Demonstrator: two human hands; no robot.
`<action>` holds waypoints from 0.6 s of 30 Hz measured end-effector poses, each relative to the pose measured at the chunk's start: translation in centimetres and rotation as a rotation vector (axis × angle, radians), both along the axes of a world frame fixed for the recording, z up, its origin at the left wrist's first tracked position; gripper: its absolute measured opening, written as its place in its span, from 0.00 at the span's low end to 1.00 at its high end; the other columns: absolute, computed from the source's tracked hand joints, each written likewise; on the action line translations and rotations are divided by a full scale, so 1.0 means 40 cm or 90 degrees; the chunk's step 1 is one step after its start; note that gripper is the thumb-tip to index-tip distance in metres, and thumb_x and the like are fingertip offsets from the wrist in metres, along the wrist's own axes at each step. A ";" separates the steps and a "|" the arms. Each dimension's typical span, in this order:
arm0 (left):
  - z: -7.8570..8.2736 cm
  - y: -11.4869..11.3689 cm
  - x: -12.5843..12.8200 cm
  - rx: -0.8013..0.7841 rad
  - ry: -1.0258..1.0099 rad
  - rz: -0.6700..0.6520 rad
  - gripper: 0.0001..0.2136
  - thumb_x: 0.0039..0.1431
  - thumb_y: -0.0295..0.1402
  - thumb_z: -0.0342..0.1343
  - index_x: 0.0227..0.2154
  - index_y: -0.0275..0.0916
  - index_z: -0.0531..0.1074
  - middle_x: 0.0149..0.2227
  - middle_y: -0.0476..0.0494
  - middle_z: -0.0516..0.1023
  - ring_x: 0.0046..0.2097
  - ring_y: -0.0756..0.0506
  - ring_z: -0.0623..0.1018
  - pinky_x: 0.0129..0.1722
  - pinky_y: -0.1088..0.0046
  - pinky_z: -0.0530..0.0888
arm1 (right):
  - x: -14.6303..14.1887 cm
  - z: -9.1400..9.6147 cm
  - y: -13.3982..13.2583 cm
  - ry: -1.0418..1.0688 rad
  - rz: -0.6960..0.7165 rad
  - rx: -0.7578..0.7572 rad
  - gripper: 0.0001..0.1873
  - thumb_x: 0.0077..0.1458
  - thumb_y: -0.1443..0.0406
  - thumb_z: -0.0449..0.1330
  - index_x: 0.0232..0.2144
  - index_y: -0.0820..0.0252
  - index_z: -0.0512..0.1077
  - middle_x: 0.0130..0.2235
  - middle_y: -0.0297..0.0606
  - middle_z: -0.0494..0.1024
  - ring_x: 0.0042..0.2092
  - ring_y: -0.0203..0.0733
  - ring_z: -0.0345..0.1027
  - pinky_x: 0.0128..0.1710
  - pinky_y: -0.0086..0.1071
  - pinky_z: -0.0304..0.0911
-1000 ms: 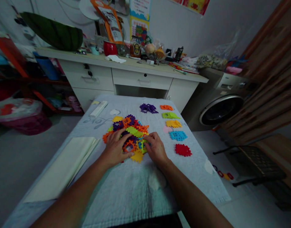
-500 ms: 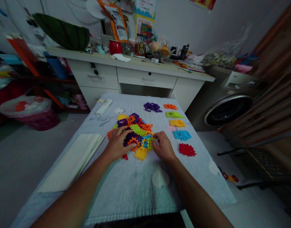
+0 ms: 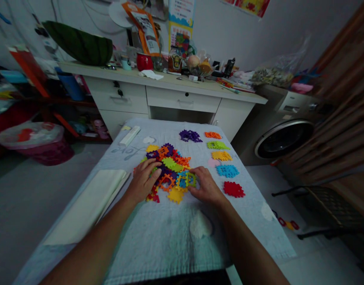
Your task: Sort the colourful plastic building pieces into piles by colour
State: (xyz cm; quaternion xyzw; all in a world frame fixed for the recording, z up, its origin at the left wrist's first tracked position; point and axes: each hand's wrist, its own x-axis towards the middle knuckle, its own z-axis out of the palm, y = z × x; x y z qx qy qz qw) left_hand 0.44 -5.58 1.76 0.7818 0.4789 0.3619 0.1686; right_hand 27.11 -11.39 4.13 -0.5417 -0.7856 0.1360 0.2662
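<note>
A mixed heap of coloured plastic interlocking pieces (image 3: pixel 170 168) lies in the middle of a table covered by a pale towel (image 3: pixel 170 233). My left hand (image 3: pixel 142 181) rests on the heap's left side, fingers spread over the pieces. At the heap's right edge my right hand (image 3: pixel 206 187) has its fingertips on a blue and green piece. To the right lie sorted piles: purple (image 3: pixel 190 135), orange (image 3: pixel 213 135), green (image 3: pixel 216 145), yellow (image 3: pixel 221 155), blue (image 3: pixel 227 170) and red (image 3: pixel 233 189).
A folded cream cloth (image 3: pixel 89 204) lies on the table's left side and a white tube (image 3: pixel 130 135) at the far left. Behind stands a cluttered white desk (image 3: pixel 182 99). A washing machine (image 3: pixel 281 134) is at the right, a chair (image 3: pixel 327 209) nearer.
Both hands have slid slightly toward me over the heap. My left hand has spread and shifted left, uncovering an orange piece and a red one at the front.
</note>
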 end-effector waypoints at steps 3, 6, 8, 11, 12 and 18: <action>-0.002 0.005 -0.003 0.004 -0.002 0.032 0.20 0.66 0.46 0.41 0.48 0.43 0.73 0.55 0.42 0.70 0.58 0.41 0.68 0.60 0.55 0.63 | 0.044 0.043 0.012 0.011 -0.025 0.032 0.25 0.49 0.64 0.64 0.50 0.58 0.67 0.47 0.44 0.71 0.49 0.48 0.64 0.51 0.44 0.61; -0.008 0.011 -0.007 0.008 -0.001 0.054 0.20 0.66 0.45 0.41 0.47 0.42 0.73 0.54 0.41 0.70 0.58 0.41 0.68 0.60 0.55 0.63 | 0.127 0.086 0.054 -0.016 -0.077 0.068 0.23 0.48 0.63 0.65 0.48 0.58 0.69 0.45 0.43 0.72 0.47 0.48 0.66 0.49 0.44 0.62; -0.014 0.015 -0.010 0.010 0.005 0.068 0.20 0.66 0.46 0.41 0.47 0.41 0.73 0.54 0.41 0.70 0.58 0.41 0.68 0.60 0.54 0.63 | 0.200 0.106 0.102 -0.031 -0.119 0.073 0.23 0.46 0.63 0.66 0.47 0.59 0.70 0.45 0.43 0.73 0.46 0.47 0.67 0.49 0.42 0.63; -0.023 0.021 -0.013 0.011 0.014 0.084 0.20 0.66 0.46 0.41 0.47 0.41 0.73 0.54 0.40 0.70 0.58 0.40 0.68 0.60 0.54 0.62 | 0.318 0.118 0.194 -0.047 -0.212 0.034 0.22 0.47 0.63 0.65 0.46 0.61 0.71 0.45 0.44 0.72 0.42 0.43 0.69 0.44 0.37 0.65; -0.025 0.023 -0.014 0.012 0.016 0.087 0.20 0.66 0.46 0.41 0.47 0.41 0.73 0.54 0.40 0.70 0.58 0.40 0.68 0.60 0.53 0.62 | 0.356 0.117 0.225 -0.053 -0.248 0.019 0.22 0.47 0.64 0.65 0.46 0.62 0.71 0.45 0.45 0.73 0.41 0.42 0.69 0.43 0.36 0.65; -0.025 0.023 -0.013 0.002 0.021 0.090 0.21 0.65 0.47 0.41 0.46 0.41 0.73 0.54 0.40 0.70 0.57 0.38 0.68 0.59 0.51 0.63 | 0.509 0.074 0.364 -0.102 -0.390 -0.080 0.17 0.46 0.69 0.64 0.42 0.64 0.73 0.43 0.44 0.76 0.40 0.40 0.69 0.41 0.32 0.64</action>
